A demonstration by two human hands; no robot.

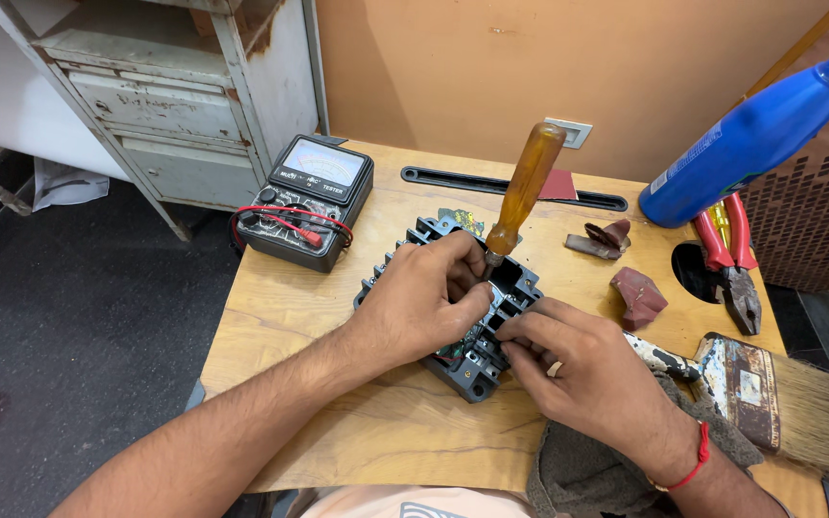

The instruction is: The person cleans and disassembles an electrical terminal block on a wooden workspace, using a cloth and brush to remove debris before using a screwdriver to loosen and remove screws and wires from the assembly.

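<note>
A black finned electrical housing [520,283] lies in the middle of the wooden table [280,317]. My left hand [429,297] rests on it and grips the lower shaft of a screwdriver with an amber handle [527,187], which stands nearly upright with its tip inside the housing. My right hand [582,369] presses its fingertips against the near right corner of the housing, with a ring on one finger and a red thread at the wrist. Part of a circuit board shows under my left fingers.
A black analog multimeter [309,197] with red leads sits at the back left. At the right are a blue spray bottle [750,139], red-handled pliers [731,254], sandpaper scraps [637,293], a worn paintbrush [750,379] and a grey cloth [587,470]. A metal cabinet [184,96] stands behind.
</note>
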